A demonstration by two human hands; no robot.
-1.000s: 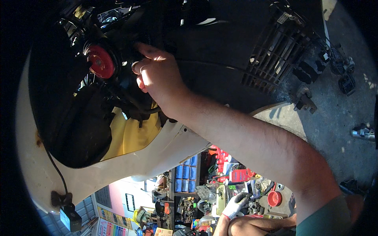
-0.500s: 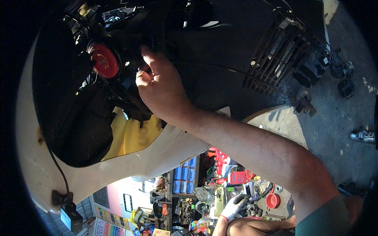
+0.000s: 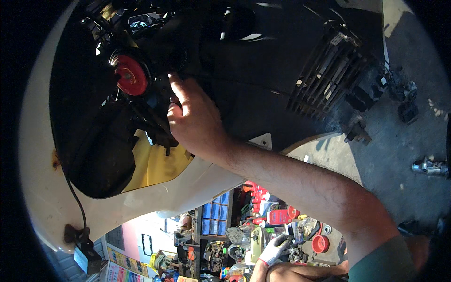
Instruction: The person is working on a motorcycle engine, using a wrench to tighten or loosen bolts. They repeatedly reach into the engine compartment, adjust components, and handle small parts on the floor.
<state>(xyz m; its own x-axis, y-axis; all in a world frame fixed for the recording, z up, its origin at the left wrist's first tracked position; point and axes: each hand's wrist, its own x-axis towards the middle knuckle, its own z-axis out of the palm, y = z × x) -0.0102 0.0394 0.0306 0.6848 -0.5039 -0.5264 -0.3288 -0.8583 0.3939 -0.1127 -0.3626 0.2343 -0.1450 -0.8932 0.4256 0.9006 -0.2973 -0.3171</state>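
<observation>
My bare right hand (image 3: 195, 113) reaches in from the lower right, in front of a dark recess. Its index finger stretches forward and the thumb lies apart from it; the other fingers are mostly hidden. I make out nothing held. Just beyond the fingertip is a dark, round, ribbed part (image 3: 177, 57), deep in shadow. Left of the hand sits a red round disc (image 3: 131, 75), resembling a horn, in a black housing. A white body panel (image 3: 141, 203) curves around the recess, with a yellow surface (image 3: 162, 164) inside. My left hand is out of view.
Another person's gloved hand (image 3: 275, 249) rests by a bent knee at the bottom, near a red bowl (image 3: 321, 244), blue bins (image 3: 216, 212) and tools. A slatted dark grille (image 3: 324, 75) and metal parts lie at right. A small boxy device (image 3: 88, 258) hangs lower left.
My right hand has drawn back slightly from the dark round part, and its index finger is straighter. The whole view has shifted a little.
</observation>
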